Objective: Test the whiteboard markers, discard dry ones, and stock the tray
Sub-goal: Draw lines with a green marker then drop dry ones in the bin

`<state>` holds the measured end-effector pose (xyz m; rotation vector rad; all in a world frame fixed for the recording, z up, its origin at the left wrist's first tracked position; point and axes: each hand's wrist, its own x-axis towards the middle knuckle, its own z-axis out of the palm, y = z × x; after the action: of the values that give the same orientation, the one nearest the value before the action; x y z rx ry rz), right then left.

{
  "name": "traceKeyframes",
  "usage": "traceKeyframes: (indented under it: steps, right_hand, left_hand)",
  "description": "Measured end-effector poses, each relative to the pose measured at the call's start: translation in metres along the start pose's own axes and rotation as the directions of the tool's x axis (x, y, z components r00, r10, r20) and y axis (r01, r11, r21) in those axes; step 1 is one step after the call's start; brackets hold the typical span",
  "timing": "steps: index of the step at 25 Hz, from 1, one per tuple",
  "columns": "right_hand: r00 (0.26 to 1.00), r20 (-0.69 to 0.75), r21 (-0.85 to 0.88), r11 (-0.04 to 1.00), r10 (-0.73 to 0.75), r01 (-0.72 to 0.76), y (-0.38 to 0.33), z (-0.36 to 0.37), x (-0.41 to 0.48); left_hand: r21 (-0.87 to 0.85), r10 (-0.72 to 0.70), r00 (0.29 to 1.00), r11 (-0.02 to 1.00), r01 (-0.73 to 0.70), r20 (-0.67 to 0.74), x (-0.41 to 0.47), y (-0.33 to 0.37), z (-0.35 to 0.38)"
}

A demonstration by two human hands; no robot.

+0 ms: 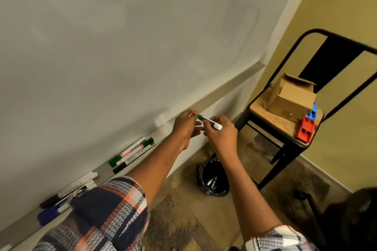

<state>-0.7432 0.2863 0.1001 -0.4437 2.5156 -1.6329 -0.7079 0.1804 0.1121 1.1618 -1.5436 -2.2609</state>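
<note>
Hands meet just above the tray (224,89) in the head view, the left hand (184,128) pinching the cap end of the green marker (210,122) and the right hand (223,138) with fingers (225,123) clamped on its white barrel, where a straight pull along the barrel should uncap it cleanly.

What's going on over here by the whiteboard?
A person holds a green marker in both hands: the left hand pinches its green end and the right hand grips the white barrel, close to the whiteboard tray. More markers lie in the tray. A black bag sits on the floor below, and a cardboard box stands on a chair nearby.
</note>
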Motion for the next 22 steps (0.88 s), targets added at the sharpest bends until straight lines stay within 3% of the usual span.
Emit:
traceKeyframes:
  steps: [4, 8, 12, 16, 19, 22]
  right_hand:
    - [0.954, -0.014, -0.202, 0.934, 0.299, -0.296, 0.095, -0.006, 0.017]
    - [0.827, -0.016, -0.31, 0.784, 0.562, -0.538, 0.177, -0.003, 0.026]
    - [0.767, 0.027, -0.473, 0.684, 0.641, -0.555, 0.243, 0.011, 0.045]
    - [0.762, 0.043, -0.463, 0.689, 0.646, -0.558, 0.272, 0.012, 0.061]
    - [0.727, 0.045, -0.467, 0.658, 0.685, -0.591, 0.282, 0.015, 0.066]
    - [0.71, 0.041, -0.409, 0.66, 0.703, -0.63, 0.283, 0.024, 0.061]
  left_hand:
    - [0.348, -0.163, 0.987, 0.925, 0.154, -0.003, 0.021, -0.067, 0.002]
    - [0.411, -0.289, 0.957, 0.875, 0.256, 0.018, 0.028, -0.105, 0.003]
    - [0.452, -0.277, 0.959, 0.864, 0.223, 0.057, 0.043, -0.118, 0.006]
    - [0.493, -0.177, 0.983, 0.86, 0.128, 0.054, 0.066, -0.129, 0.005]
    - [0.647, -0.097, 0.993, 0.762, 0.027, 0.072, 0.081, -0.141, 0.006]
    - [0.79, -0.106, 0.987, 0.612, -0.033, 0.123, 0.084, -0.152, 0.001]
